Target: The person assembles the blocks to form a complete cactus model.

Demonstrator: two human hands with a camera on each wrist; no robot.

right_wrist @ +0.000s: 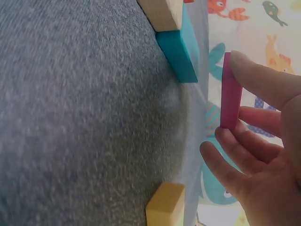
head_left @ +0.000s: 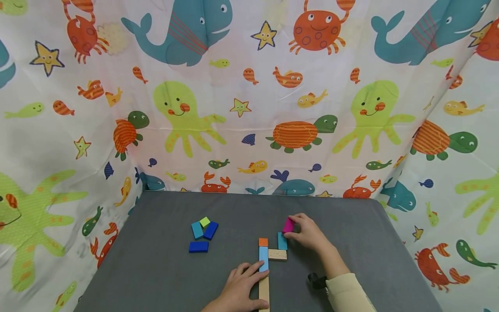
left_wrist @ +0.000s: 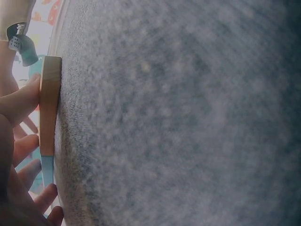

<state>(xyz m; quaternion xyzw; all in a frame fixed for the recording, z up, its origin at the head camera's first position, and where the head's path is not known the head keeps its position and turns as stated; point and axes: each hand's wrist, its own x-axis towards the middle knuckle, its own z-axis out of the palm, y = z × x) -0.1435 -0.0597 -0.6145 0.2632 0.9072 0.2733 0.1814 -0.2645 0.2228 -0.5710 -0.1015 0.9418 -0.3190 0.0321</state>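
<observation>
My right hand [head_left: 309, 234] pinches a magenta block [head_left: 288, 225] between thumb and fingers, over the far end of a teal block [head_left: 282, 241]. In the right wrist view the magenta block [right_wrist: 231, 92] is held off the grey surface. My left hand [head_left: 243, 288] rests along a row of blocks, its fingers extended. Its fingertips touch a light blue block [head_left: 263, 255], and its thumb lies on the long wooden block [head_left: 264, 288]. An orange block [head_left: 263, 242] caps the row's far end. A short wooden block [head_left: 277, 255] branches right from it, meeting the teal block.
At the left lie a lighter blue block [head_left: 197, 230], a small green block [head_left: 204, 222] and two dark blue blocks [head_left: 199, 247]. A yellow block [right_wrist: 165, 207] shows in the right wrist view. A patterned curtain [head_left: 241, 130] stands behind the grey table [head_left: 163, 277].
</observation>
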